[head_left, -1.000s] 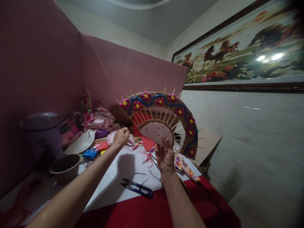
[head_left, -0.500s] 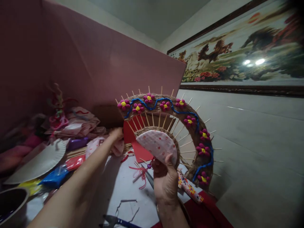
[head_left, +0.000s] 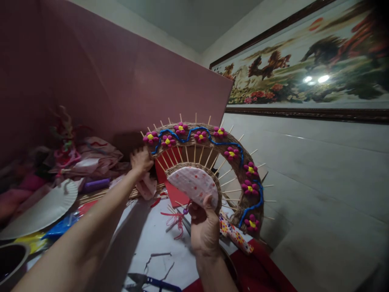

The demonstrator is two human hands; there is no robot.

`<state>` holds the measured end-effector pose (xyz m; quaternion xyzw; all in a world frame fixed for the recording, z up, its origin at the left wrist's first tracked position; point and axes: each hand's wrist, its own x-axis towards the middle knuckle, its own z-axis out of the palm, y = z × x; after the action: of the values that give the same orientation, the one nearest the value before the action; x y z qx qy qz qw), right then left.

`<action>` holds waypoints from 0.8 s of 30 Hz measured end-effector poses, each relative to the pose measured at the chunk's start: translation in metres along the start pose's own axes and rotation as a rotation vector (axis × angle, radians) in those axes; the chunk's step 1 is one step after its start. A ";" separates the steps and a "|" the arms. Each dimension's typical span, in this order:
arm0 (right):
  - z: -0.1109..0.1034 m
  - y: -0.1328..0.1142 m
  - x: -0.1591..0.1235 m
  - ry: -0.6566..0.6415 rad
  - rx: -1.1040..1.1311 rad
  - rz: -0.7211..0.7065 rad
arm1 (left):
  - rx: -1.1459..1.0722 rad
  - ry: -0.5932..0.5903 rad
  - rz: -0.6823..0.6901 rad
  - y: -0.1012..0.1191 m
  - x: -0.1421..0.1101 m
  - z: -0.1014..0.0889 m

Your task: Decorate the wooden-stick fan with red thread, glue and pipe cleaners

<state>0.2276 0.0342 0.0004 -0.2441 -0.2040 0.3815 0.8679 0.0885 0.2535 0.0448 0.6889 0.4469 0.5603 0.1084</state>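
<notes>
My right hand (head_left: 205,229) grips a handmade fan (head_left: 194,184) by the bottom of its half-round centre, covered in pale pink cloth with red spots. Thin sticks radiate from it to a twine-woven band that carries magenta clay flowers with yellow middles and a wavy blue line. A purple bead with red threads (head_left: 181,222) hangs near my right fingers. My left arm stretches to the back, where my left hand (head_left: 142,160) is beside the fan's left end, fingers apart, above crumpled pink cloth (head_left: 146,185). The left fingertips are dim, and I see nothing held there.
Blue-handled snips (head_left: 152,280) lie at the front of the white tabletop (head_left: 121,243). A flower-patterned roll (head_left: 238,237) rests at right. Left are a paper plate (head_left: 42,209), a purple packet (head_left: 96,185), a blue packet (head_left: 60,227) and a cup (head_left: 22,253). A pink panel (head_left: 136,73) stands behind.
My left hand has moved up and left off the pink cloth, its fingers spreading. The fan in my right hand appears slightly further left as the view shifts.
</notes>
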 end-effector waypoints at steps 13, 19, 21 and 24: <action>0.001 -0.002 0.001 -0.095 0.062 0.061 | -0.341 -0.008 -0.180 0.063 -0.069 -0.067; 0.001 -0.007 0.000 -0.136 0.070 0.051 | -0.803 -0.119 -0.193 0.092 -0.113 -0.116; 0.000 -0.007 0.001 -0.144 0.089 0.049 | -0.848 -0.144 -0.179 0.100 -0.116 -0.129; -0.002 -0.006 0.003 -0.162 0.103 0.031 | -0.911 -0.175 -0.123 0.114 -0.112 -0.143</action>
<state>0.2339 0.0325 0.0030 -0.1708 -0.2500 0.4232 0.8539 0.0232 0.0548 0.0929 0.5879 0.1845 0.6319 0.4701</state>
